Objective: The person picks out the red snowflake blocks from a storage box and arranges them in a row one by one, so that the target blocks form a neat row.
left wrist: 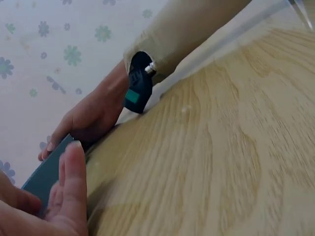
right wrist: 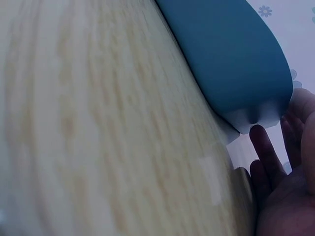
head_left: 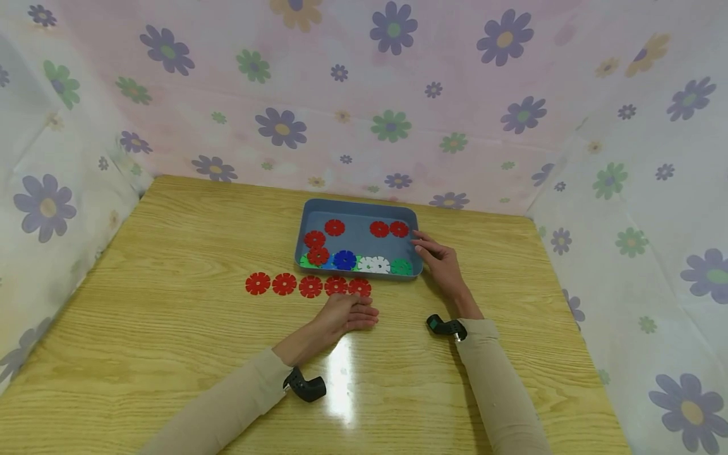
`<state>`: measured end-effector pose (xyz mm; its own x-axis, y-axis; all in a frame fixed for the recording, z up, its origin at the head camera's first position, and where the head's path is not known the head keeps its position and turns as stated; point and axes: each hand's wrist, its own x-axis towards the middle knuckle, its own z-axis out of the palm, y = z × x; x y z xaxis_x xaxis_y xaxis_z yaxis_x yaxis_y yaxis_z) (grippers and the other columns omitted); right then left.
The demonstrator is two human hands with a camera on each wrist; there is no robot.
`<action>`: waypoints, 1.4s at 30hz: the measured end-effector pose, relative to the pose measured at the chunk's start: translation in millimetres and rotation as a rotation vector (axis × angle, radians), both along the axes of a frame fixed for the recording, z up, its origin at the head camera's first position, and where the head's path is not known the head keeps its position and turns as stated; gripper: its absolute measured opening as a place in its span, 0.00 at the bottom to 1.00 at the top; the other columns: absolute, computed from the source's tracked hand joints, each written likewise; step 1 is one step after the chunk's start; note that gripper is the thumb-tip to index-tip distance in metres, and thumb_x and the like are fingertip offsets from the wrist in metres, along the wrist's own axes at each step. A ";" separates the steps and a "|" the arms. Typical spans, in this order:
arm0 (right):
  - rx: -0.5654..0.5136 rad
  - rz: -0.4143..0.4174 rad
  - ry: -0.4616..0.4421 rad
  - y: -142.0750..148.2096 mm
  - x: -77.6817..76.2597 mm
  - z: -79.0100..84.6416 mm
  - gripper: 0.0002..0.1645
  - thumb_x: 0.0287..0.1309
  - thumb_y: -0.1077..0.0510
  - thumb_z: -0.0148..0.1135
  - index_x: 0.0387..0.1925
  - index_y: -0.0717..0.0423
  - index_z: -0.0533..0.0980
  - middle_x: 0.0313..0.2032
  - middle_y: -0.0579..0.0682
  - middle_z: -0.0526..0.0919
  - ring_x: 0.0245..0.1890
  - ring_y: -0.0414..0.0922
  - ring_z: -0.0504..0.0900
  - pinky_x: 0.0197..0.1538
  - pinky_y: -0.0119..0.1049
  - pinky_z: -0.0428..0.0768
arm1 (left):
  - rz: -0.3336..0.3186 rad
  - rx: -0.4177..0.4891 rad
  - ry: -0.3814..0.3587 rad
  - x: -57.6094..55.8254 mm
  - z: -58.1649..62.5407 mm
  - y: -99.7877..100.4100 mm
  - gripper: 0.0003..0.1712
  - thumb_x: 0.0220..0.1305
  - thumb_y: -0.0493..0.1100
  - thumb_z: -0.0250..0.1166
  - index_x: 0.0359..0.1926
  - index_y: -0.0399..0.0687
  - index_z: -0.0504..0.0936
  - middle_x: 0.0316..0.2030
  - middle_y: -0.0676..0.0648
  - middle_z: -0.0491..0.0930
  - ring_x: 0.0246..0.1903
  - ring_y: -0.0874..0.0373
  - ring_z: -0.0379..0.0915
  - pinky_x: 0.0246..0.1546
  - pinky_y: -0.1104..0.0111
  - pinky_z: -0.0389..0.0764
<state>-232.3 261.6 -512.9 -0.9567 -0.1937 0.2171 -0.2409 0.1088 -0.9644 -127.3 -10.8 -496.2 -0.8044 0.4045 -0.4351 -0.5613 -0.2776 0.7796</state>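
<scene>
Five red discs line up before the tray, more inside it; the left hand, fingers straight and close together, is at the row's right end, the right hand, fingers apart, touching the tray's side.

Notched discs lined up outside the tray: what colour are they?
The discs are red, clearest in the head view.

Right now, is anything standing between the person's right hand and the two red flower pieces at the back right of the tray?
Just the right wall of the tray: the right hand is at that rim, and the two red flower pieces lie inside. Above the wall, nothing visible blocks the way.
</scene>
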 end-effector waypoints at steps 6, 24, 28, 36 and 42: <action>-0.014 0.004 0.004 -0.6 -0.6 2.5 0.20 0.73 0.64 0.57 0.57 0.79 0.76 0.71 0.65 0.70 0.75 0.52 0.64 0.65 0.25 0.72 | -0.068 0.120 0.040 -0.4 -2.5 -8.7 0.24 0.82 0.39 0.43 0.66 0.22 0.66 0.34 0.48 0.87 0.33 0.59 0.87 0.40 0.69 0.87; 0.011 -0.006 0.007 3.5 0.4 -0.3 0.20 0.74 0.64 0.56 0.58 0.78 0.76 0.71 0.64 0.69 0.74 0.47 0.66 0.65 0.25 0.72 | -0.158 0.094 0.393 -30.0 17.6 -102.0 0.18 0.81 0.44 0.50 0.59 0.39 0.79 0.44 0.49 0.87 0.34 0.59 0.84 0.30 0.70 0.84; 0.014 -0.013 0.009 1.7 0.9 -0.8 0.20 0.74 0.65 0.56 0.58 0.78 0.76 0.70 0.65 0.70 0.74 0.47 0.66 0.65 0.24 0.72 | -0.098 0.013 0.499 -39.7 24.7 -124.7 0.16 0.81 0.45 0.51 0.56 0.43 0.82 0.45 0.50 0.87 0.29 0.59 0.80 0.25 0.73 0.79; 0.001 -0.012 0.006 -1.1 1.8 -0.6 0.20 0.73 0.64 0.57 0.57 0.78 0.76 0.70 0.65 0.70 0.75 0.51 0.64 0.65 0.25 0.72 | -0.062 -0.253 0.684 -65.0 23.2 -149.3 0.20 0.79 0.42 0.55 0.62 0.33 0.78 0.33 0.41 0.83 0.25 0.50 0.74 0.20 0.67 0.71; 0.019 -0.017 0.012 0.4 -0.2 -1.5 0.20 0.74 0.64 0.56 0.57 0.78 0.76 0.70 0.65 0.70 0.74 0.48 0.66 0.65 0.24 0.72 | -0.064 -0.363 0.713 -87.8 12.0 -153.1 0.23 0.76 0.41 0.59 0.64 0.30 0.76 0.70 0.42 0.71 0.46 0.48 0.83 0.36 0.73 0.81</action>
